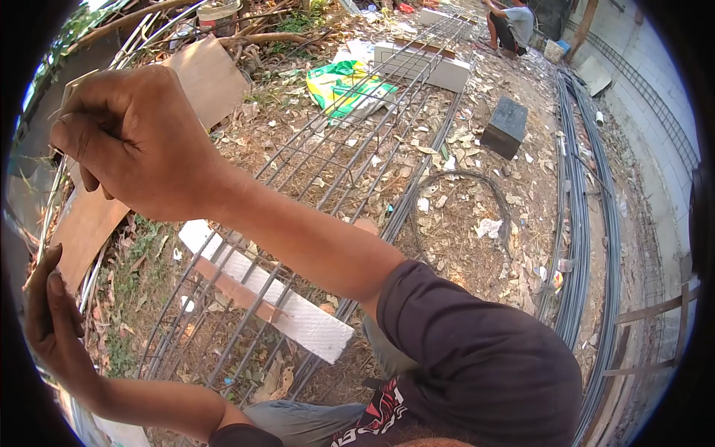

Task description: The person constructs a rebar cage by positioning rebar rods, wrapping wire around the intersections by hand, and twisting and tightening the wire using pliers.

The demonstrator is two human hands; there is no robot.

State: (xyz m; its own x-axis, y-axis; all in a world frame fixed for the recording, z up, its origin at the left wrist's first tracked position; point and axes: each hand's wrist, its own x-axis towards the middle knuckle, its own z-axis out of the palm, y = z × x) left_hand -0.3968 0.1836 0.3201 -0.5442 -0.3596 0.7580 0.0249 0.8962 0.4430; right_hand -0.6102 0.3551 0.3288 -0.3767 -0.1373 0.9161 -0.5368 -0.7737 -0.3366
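My right hand (141, 145) is raised at the upper left, its arm stretched across the view. The fingers are curled tightly with the thumb against them; anything inside the grip is hidden. Lower, at the left edge, my left hand (56, 328) is held up with fingers extended and partly apart, and I see nothing in it. Below and beyond my arms lies a long rebar cage (335, 167) of steel bars and square ties. A white block (309, 331) lies crosswise at its near end, beside a reddish-brown strip (238, 287).
Long bundles of steel bars (577, 223) lie along the wall at right. A dark block (505, 127) and a coil of wire (510, 216) sit on leaf-strewn ground. Grey concrete blocks (447, 73), a green-yellow sack (339, 86) and plywood (208, 78) lie farther off. Another person (514, 26) crouches at the back.
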